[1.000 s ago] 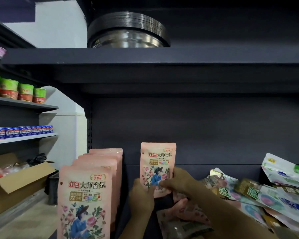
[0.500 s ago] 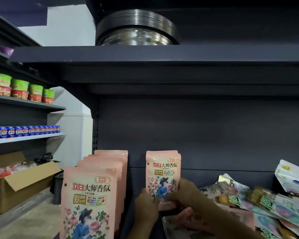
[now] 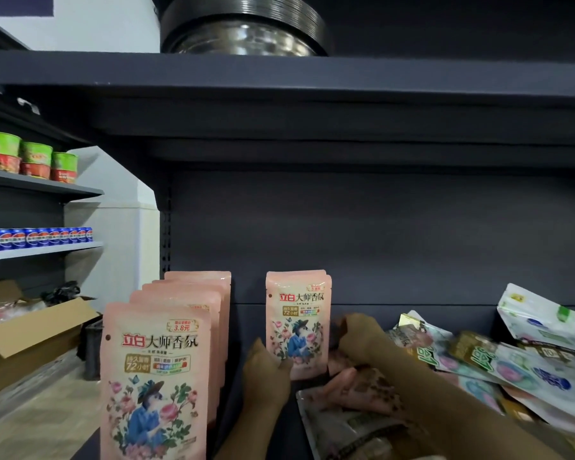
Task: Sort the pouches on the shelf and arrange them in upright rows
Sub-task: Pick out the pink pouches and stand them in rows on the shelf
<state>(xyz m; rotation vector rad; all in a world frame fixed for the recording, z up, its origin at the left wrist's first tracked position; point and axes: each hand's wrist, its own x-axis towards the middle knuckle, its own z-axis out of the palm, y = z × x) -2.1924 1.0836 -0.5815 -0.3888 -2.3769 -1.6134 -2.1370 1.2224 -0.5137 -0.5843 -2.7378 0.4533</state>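
— Four pink pouches (image 3: 155,376) stand in a row on the left; the left hand (image 3: 268,376) pinches another pink pouch (image 3: 297,323), upright on the shelf (image 3: 246,403); it may flop, being soft.

— Yes; the right hand (image 3: 356,340) has curled fingers, but I cannot tell what it holds; the shiny, crinkly pile (image 3: 498,360) might slide.

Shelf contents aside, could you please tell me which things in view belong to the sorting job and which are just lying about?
Job: held pink pouch, left hand, right hand, upright pink row, jumbled pouches.

Lying about: metal bowls, green cups, blue cans, cardboard box.
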